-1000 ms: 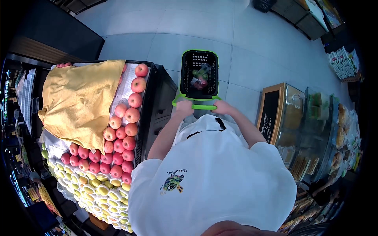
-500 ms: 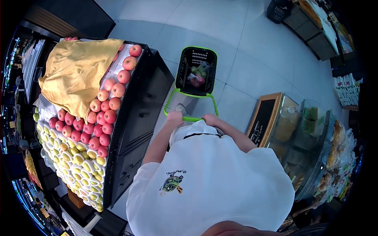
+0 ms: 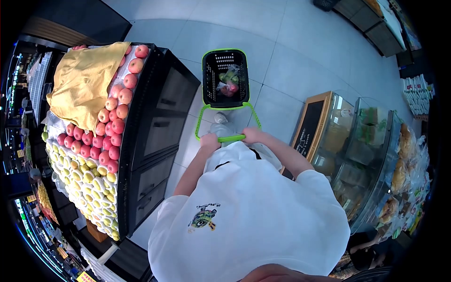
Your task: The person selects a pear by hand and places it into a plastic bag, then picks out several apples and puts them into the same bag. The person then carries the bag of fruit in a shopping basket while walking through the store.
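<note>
My left hand (image 3: 210, 142) is closed around the left part of the green handle bar (image 3: 231, 138) of a shopping basket. My right hand (image 3: 252, 135) grips the same bar near its right end. The handle's two side arms run forward from my waist to the black basket (image 3: 207, 89) with its green rim, which is at floor level. Inside it sit clear plastic bags (image 3: 229, 80) with green and red produce; the exact kinds are hard to make out. Below the handle a light-coloured shoe (image 3: 220, 117) shows on the floor.
On the left, a black display stand (image 3: 159, 103) carries red apples (image 3: 124, 96), a yellow cloth (image 3: 84, 87) and yellow-green fruit in foam nets (image 3: 89, 188). To the right are a wood-framed chalkboard (image 3: 310, 124), a clear display case (image 3: 359, 160) and bagged bread (image 3: 403, 164). Grey floor tiles (image 3: 235, 23) stretch ahead.
The fruit stand and basket have shifted a little left in view, and the right-hand display has come slightly nearer. A shoe and trouser leg show more below the handle. Both hands keep their grip.
</note>
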Demonstrator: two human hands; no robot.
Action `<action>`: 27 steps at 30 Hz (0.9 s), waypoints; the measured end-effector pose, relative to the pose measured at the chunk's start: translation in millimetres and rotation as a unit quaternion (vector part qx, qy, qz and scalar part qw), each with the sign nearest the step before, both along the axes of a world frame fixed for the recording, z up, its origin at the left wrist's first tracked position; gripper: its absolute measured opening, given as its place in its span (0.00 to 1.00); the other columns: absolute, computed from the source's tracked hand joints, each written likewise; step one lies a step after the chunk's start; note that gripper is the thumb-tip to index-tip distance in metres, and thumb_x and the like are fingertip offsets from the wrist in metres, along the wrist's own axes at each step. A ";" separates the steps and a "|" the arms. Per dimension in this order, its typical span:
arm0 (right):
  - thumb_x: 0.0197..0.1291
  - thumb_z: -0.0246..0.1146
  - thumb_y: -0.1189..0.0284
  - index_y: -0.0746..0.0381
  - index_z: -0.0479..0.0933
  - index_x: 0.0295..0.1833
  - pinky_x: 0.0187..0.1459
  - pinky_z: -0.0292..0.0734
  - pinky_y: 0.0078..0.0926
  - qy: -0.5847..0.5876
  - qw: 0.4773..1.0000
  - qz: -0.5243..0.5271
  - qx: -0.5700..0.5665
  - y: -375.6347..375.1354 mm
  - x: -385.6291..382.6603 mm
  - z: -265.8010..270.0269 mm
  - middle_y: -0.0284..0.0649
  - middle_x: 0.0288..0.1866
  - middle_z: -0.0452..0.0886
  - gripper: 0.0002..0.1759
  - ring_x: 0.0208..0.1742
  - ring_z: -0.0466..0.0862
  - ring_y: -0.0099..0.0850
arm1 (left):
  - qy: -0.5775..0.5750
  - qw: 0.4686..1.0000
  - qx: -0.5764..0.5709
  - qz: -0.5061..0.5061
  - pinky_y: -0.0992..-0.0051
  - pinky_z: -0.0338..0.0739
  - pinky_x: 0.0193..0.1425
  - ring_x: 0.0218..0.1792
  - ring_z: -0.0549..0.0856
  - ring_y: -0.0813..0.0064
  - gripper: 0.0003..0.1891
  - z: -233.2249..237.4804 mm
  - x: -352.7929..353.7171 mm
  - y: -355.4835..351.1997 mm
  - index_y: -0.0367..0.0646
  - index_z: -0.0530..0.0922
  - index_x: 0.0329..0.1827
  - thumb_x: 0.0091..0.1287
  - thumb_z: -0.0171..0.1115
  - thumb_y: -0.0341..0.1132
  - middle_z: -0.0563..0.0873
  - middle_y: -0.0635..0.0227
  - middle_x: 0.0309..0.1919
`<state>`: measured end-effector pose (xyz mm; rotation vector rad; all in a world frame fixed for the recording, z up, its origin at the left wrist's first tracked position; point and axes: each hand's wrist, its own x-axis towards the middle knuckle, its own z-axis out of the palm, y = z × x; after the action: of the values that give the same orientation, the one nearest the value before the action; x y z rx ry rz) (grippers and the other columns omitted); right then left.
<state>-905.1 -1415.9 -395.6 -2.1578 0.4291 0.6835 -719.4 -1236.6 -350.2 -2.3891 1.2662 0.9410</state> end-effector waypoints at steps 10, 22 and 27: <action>0.61 0.66 0.59 0.57 0.87 0.43 0.46 0.86 0.52 -0.055 0.990 0.051 -0.116 -47.7 -50.9 -12.0 0.48 0.39 0.89 0.14 0.43 0.90 0.49 | -0.012 1.000 -0.002 0.001 0.59 0.86 0.50 0.47 0.92 0.59 0.16 7.9 -52.6 -57.2 0.46 0.90 0.44 0.56 0.68 0.44 0.92 0.59 0.42; 0.59 0.66 0.61 0.56 0.87 0.49 0.51 0.85 0.50 -0.034 0.993 0.089 -0.066 -196.2 -22.1 37.3 0.48 0.41 0.89 0.16 0.46 0.90 0.48 | 0.008 0.997 -0.046 0.062 0.58 0.85 0.48 0.43 0.92 0.55 0.17 31.7 -44.6 -171.2 0.46 0.90 0.41 0.55 0.68 0.46 0.92 0.57 0.39; 0.57 0.65 0.61 0.56 0.88 0.48 0.48 0.86 0.51 -0.071 0.992 0.086 -0.057 -240.9 -9.8 21.1 0.47 0.40 0.89 0.16 0.43 0.90 0.49 | -0.005 0.993 -0.065 0.096 0.57 0.86 0.47 0.41 0.92 0.54 0.16 29.3 -40.3 -206.8 0.46 0.90 0.39 0.55 0.68 0.46 0.92 0.58 0.36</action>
<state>-914.8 -1656.9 -374.5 -2.3539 0.2130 0.6054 -759.7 -1443.4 -320.8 -2.6520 1.1436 0.9234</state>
